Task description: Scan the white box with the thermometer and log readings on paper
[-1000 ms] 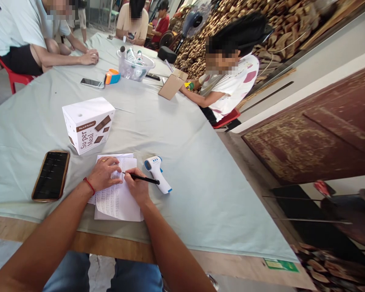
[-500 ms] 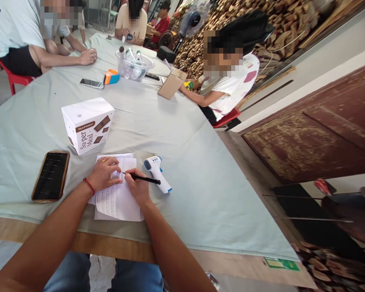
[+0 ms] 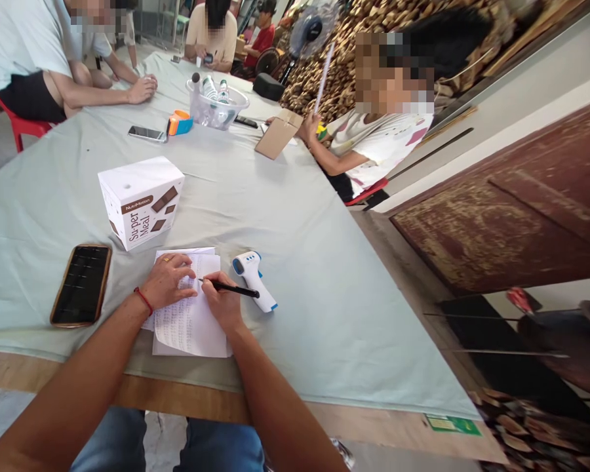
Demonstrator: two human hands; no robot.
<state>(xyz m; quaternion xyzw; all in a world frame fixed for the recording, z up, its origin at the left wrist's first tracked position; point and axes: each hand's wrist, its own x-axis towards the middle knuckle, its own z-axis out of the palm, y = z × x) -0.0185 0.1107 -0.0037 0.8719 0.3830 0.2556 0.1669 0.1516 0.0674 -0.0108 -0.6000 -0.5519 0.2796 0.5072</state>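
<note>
A black pen [image 3: 236,288] is gripped in my right hand [image 3: 223,303], its tip on the upper part of a written sheet of paper [image 3: 177,328]. More white sheets lie beneath that one. My left hand [image 3: 168,280] rests on the paper with its fingers spread and slightly bent, holding nothing. It wears a ring and a red wrist string. Just right of the papers lies a white and blue infrared thermometer [image 3: 254,280]. Beyond the papers stands a white "Su-per Meal" box [image 3: 141,204], and a smartphone [image 3: 81,285] in a brown case lies to the left.
Farther back on the grey cloth [image 3: 354,314] are another phone [image 3: 147,134], an orange and blue tape roll [image 3: 179,122], a clear basin [image 3: 219,108] of bottles and a cardboard box [image 3: 278,134]. Several people sit around the table; one at right holds a long pale strip [image 3: 324,78].
The person at right has leaned back and raised a long pale strip upright. My hands, the pen and the papers look almost unchanged.
</note>
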